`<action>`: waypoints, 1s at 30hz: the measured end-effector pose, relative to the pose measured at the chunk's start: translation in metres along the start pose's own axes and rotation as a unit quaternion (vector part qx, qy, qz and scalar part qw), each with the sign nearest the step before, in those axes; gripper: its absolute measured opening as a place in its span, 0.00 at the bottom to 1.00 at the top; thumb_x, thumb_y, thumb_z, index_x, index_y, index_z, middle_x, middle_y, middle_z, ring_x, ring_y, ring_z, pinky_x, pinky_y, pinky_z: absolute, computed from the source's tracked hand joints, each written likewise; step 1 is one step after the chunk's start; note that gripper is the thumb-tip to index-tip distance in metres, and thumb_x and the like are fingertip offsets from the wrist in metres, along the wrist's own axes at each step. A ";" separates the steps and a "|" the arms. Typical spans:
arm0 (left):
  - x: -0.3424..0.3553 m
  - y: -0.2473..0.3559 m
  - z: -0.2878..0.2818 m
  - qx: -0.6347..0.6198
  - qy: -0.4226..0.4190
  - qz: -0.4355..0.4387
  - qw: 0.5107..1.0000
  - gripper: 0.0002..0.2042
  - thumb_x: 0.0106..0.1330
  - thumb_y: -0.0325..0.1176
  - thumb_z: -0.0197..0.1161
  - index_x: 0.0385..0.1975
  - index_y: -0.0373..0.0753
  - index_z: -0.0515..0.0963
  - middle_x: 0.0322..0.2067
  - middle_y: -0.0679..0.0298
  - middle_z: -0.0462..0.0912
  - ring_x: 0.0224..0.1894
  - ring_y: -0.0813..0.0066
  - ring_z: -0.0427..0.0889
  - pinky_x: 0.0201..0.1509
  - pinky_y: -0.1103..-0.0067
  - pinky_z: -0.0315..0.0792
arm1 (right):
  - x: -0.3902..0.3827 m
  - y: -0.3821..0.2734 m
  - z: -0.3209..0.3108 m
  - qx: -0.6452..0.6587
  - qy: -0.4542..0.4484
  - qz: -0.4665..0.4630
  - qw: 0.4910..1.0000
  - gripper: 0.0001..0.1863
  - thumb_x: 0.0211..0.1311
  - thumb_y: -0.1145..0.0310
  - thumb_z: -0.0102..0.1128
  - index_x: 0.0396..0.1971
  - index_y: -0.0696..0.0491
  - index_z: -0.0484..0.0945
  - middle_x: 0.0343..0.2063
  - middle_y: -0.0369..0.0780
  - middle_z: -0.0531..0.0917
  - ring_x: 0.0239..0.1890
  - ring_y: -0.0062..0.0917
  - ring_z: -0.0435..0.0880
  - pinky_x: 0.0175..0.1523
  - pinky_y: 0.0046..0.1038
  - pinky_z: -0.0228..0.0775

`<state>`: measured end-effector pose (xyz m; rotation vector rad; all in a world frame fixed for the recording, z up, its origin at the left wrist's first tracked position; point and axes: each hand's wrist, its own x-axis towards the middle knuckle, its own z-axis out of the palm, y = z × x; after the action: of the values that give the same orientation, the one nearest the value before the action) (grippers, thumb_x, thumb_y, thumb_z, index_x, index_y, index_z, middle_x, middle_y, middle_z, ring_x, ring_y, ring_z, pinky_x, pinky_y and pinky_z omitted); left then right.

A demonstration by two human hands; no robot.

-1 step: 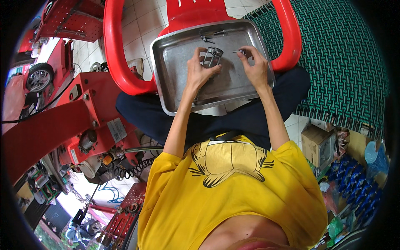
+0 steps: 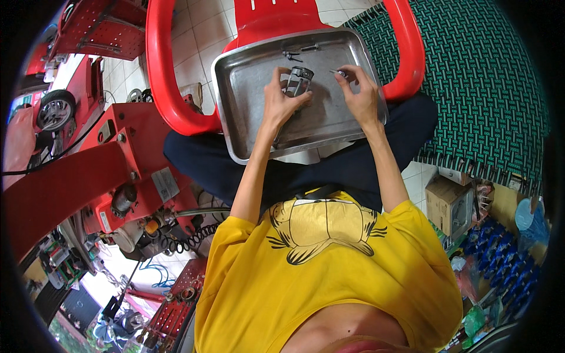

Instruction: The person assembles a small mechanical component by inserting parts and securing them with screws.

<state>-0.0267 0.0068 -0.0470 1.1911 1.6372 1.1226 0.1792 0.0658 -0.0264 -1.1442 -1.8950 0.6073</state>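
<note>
A rectangular steel tray (image 2: 241, 88) sits in front of me over my dark-trousered legs. My left hand (image 2: 279, 100) grips a cylindrical metal part with cut-out openings (image 2: 300, 77) at the tray's middle. To its right, my right hand (image 2: 362, 97) pinches a small metal piece (image 2: 341, 74) with a thin pin, its fingertips apart from the cylinder. A few small dark metal pieces (image 2: 291, 56) and a short slender piece (image 2: 309, 47) lie toward the tray's far side.
A red plastic chair (image 2: 406, 79) surrounds the tray. Red machinery (image 2: 65, 176) with hoses and a wheel (image 2: 56, 110) fill the left. A green woven mat (image 2: 482, 88) is at the right, with a cardboard box (image 2: 441, 203) and blue packages (image 2: 500, 265) below it.
</note>
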 end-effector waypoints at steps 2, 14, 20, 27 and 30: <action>-0.002 0.001 0.000 -0.027 0.002 -0.011 1.000 0.32 0.49 0.28 0.78 0.53 0.33 0.67 0.34 0.50 0.90 0.29 0.64 0.91 0.34 0.73 0.82 | -0.001 -0.003 -0.003 0.025 0.001 0.004 1.000 0.11 0.64 0.66 0.71 0.42 0.53 0.83 0.33 0.39 0.87 0.32 0.27 0.86 0.39 0.29 0.76; -0.002 0.002 0.005 -0.069 0.005 -0.035 0.997 0.29 0.53 0.25 0.77 0.49 0.32 0.63 0.32 0.52 0.88 0.28 0.66 0.91 0.28 0.75 0.82 | 0.008 -0.026 0.009 0.040 -0.084 -0.034 0.995 0.11 0.62 0.67 0.72 0.42 0.53 0.84 0.34 0.41 0.87 0.36 0.31 0.87 0.42 0.31 0.76; -0.002 -0.001 0.005 -0.051 0.013 -0.031 0.998 0.29 0.52 0.26 0.77 0.48 0.33 0.64 0.33 0.48 0.89 0.28 0.62 0.91 0.31 0.73 0.83 | 0.011 -0.029 0.016 0.043 -0.083 -0.035 0.995 0.11 0.62 0.67 0.72 0.41 0.53 0.83 0.34 0.41 0.88 0.38 0.34 0.87 0.44 0.34 0.76; -0.002 -0.005 0.008 -0.041 0.002 -0.019 0.999 0.29 0.51 0.27 0.77 0.48 0.33 0.64 0.32 0.48 0.89 0.29 0.61 0.91 0.32 0.72 0.83 | 0.011 -0.034 0.013 -0.011 -0.075 -0.089 0.993 0.10 0.61 0.65 0.73 0.39 0.51 0.84 0.32 0.38 0.88 0.35 0.32 0.87 0.40 0.32 0.74; -0.002 -0.003 0.007 -0.041 0.002 -0.029 0.999 0.29 0.52 0.26 0.77 0.48 0.33 0.63 0.33 0.48 0.89 0.30 0.61 0.91 0.32 0.72 0.83 | 0.009 -0.032 0.012 -0.013 -0.054 -0.067 0.996 0.10 0.60 0.67 0.74 0.39 0.52 0.84 0.32 0.38 0.88 0.33 0.30 0.86 0.39 0.30 0.74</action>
<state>-0.0206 0.0061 -0.0518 1.0840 1.6039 1.1458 0.1512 0.0591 -0.0063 -1.0079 -2.0589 0.5830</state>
